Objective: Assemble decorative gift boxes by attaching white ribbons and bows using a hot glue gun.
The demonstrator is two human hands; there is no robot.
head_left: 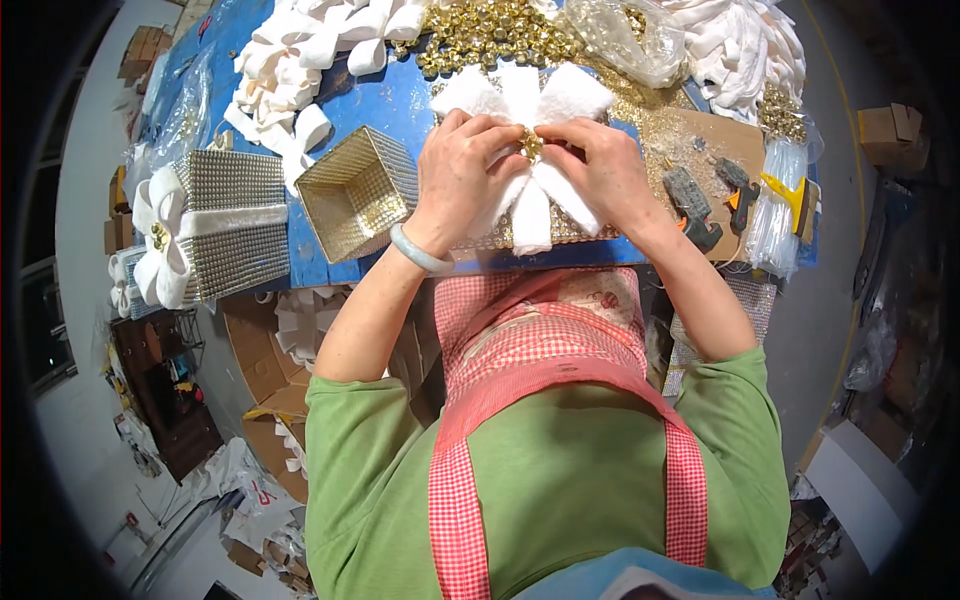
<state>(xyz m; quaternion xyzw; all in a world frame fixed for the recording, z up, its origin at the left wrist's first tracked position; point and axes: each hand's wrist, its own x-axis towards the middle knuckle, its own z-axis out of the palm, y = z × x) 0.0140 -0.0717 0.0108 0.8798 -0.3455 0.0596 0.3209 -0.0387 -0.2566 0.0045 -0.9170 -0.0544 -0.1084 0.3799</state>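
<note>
A white fabric bow [534, 212] lies on a glittery studded box [590, 238] right in front of me. At the bow's centre sits a small gold ornament [530, 143]. My left hand [466, 165] pinches this ornament from its left side, wrist ringed by a pale bangle. From the other side my right hand [598, 168] closes its fingertips on the same piece. Beside my left wrist an open-topped glittery box [360, 190] lies tilted. Farther left is a finished-looking studded box [238, 225] with a white band and bow.
Gold ornaments [490, 38] are heaped at the back, next to white bows [275, 75] and a clear plastic bag [640, 40]. White fabric strips [740, 50] pile up at back right. Glue guns [692, 205] and a yellow-handled tool [790, 200] lie right, on and beside cardboard [690, 135].
</note>
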